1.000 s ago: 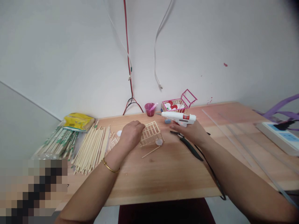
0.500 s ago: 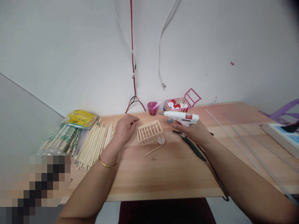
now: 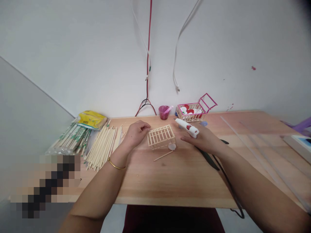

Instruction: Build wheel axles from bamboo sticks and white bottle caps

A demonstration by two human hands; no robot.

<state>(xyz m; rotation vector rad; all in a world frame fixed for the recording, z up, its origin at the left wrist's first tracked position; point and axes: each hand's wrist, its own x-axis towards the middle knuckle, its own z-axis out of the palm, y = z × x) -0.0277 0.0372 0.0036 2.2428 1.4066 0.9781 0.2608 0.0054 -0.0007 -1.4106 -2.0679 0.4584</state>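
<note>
A small box-shaped frame of wooden sticks (image 3: 161, 136) sits in the middle of the table. At its left back corner are the bent fingertips of my left hand (image 3: 137, 135), pinched on the frame's edge. A white hot glue gun (image 3: 186, 125) is in my right hand (image 3: 206, 139), its nozzle aimed away and to the left; my thumb sticks out toward the frame, and the fingers behind the gun are partly hidden. Beside the frame's front right corner is a whitish round piece (image 3: 172, 147). One loose stick (image 3: 163, 156) lies just in front.
Bare wooden sticks (image 3: 103, 147) and wrapped bundles (image 3: 70, 137) under a yellow packet (image 3: 92, 119) lie left. A pink cup (image 3: 164, 113) and a pink-edged stick basket (image 3: 190, 111) stand by the wall. Dark-handled pliers (image 3: 207, 158) and a black cord (image 3: 228, 181) lie near my right forearm.
My right hand has turned the glue gun, so its nozzle points more away from me and its body slants down. The left hand stays at the frame. The whole view has shifted slightly.
</note>
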